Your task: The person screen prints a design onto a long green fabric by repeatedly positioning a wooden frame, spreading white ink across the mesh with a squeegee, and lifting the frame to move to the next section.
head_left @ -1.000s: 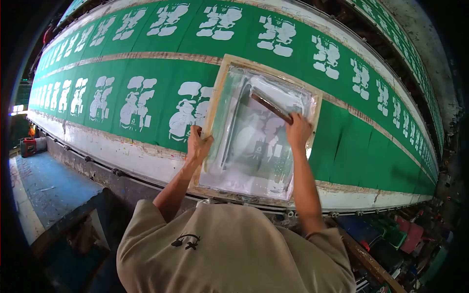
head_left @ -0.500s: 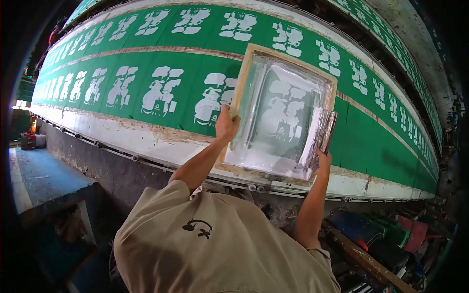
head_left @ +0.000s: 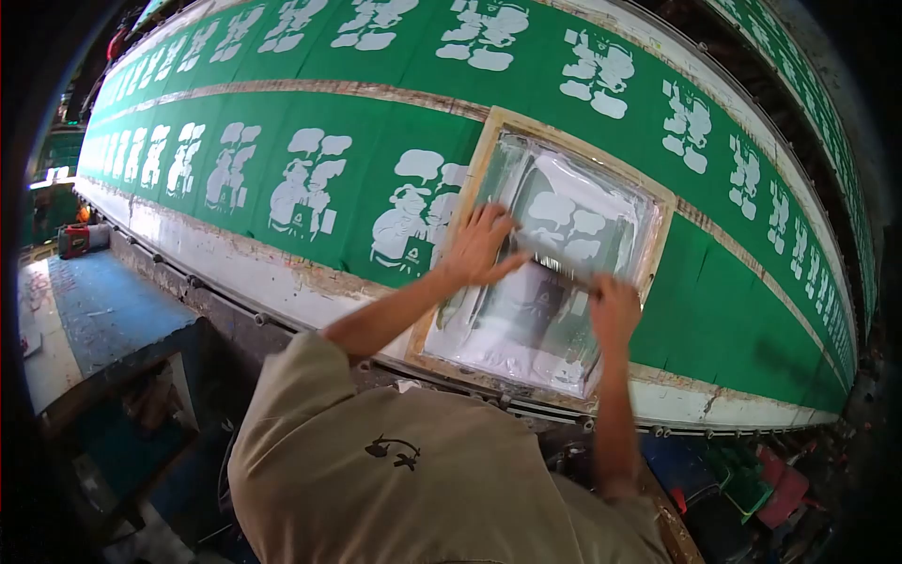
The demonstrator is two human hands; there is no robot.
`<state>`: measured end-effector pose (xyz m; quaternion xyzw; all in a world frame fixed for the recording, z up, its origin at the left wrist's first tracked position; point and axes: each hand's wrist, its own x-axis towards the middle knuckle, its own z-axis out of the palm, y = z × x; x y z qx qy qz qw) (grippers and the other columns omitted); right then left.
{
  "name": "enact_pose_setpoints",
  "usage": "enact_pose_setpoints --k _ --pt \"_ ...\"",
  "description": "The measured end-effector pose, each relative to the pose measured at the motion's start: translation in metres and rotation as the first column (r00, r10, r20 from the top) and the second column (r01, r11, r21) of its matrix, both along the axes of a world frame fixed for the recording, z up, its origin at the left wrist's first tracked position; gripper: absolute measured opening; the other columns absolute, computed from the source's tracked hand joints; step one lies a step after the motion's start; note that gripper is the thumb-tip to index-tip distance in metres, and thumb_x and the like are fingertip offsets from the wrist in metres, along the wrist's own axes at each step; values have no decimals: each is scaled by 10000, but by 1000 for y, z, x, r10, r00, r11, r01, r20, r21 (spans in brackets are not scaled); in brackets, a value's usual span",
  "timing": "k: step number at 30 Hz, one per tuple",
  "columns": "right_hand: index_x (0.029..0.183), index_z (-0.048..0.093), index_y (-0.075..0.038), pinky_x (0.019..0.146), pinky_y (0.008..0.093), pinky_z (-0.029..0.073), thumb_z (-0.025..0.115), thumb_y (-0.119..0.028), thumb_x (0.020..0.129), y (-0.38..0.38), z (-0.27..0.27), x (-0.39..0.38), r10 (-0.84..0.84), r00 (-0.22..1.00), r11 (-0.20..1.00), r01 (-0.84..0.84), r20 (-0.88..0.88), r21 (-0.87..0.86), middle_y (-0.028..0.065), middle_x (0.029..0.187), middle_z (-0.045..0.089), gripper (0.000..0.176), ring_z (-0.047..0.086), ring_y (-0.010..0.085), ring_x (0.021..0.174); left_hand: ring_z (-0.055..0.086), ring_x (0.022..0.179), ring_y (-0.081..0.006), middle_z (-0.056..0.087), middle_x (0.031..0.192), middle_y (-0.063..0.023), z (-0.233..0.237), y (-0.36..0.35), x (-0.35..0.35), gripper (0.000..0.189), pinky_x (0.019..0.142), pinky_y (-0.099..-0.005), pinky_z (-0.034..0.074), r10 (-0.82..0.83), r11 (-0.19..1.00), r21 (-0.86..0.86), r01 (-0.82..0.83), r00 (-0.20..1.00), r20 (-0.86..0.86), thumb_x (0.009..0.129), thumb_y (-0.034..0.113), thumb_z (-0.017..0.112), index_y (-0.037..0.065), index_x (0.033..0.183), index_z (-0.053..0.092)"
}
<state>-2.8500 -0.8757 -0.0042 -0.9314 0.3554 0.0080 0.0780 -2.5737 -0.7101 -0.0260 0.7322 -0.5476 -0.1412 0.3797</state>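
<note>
A wooden-framed printing screen (head_left: 584, 152) lies over the green fabric (head_left: 714, 305), with white ink smeared on its mesh. My right hand (head_left: 615, 308) is closed around the right end of a squeegee (head_left: 561, 272), which spans the middle of the mesh. Near the squeegee's left end, my left hand (head_left: 481, 246) is over the screen's left side, its fingers spread and slightly blurred. Whether the left fingers touch the squeegee is hard to make out. Through the mesh, a pale figure pattern shows above and below the blade.
White figure prints (head_left: 305, 193) repeat along both fabric rows on the long table (head_left: 282, 282). A metal rail (head_left: 254, 318) follows its near edge. To the left stands a blue-topped bench (head_left: 122, 310); red and green items (head_left: 780, 489) are heaped at lower right.
My left hand has left the frame's left edge and moved in over the mesh. My right hand has brought the squeegee from the frame's right side to the mesh's middle.
</note>
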Motion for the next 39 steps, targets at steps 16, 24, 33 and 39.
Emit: enact_pose_setpoints --k 16,24,33,39 --pt "1079 698 -173 874 462 552 840 -160 674 158 -30 -96 35 988 992 -53 152 117 32 1046 666 429 651 297 1037 617 1051 -401 645 1099 -162 -10 176 -153 416 900 -505 462 70 995 75 -72 997 29 805 160 775 16 1145 583" --pt "1068 752 -191 878 448 543 774 -107 712 133 12 -91 148 989 941 -142 4 307 2 1018 700 366 669 244 1054 575 1101 -436 598 1167 -257 -20 108 -61 433 933 -515 475 583 782 97 -615 778 234 875 256 803 -28 1133 602" --pt "1216 725 -206 955 554 458 755 -82 758 46 -48 -30 68 988 980 -41 135 -194 -41 1217 670 476 610 239 1175 587 987 -510 605 1035 -289 -34 107 -37 431 861 -572 480 553 813 308 -494 820 -147 781 91 744 8 1125 498" --pt "1161 721 -189 884 478 492 802 -110 771 -74 -36 55 34 959 987 12 283 -158 51 1098 690 407 646 326 1052 677 907 -467 669 960 -246 -27 92 -31 452 802 -473 537 618 786 267 -558 718 -319 809 110 758 21 1162 490"
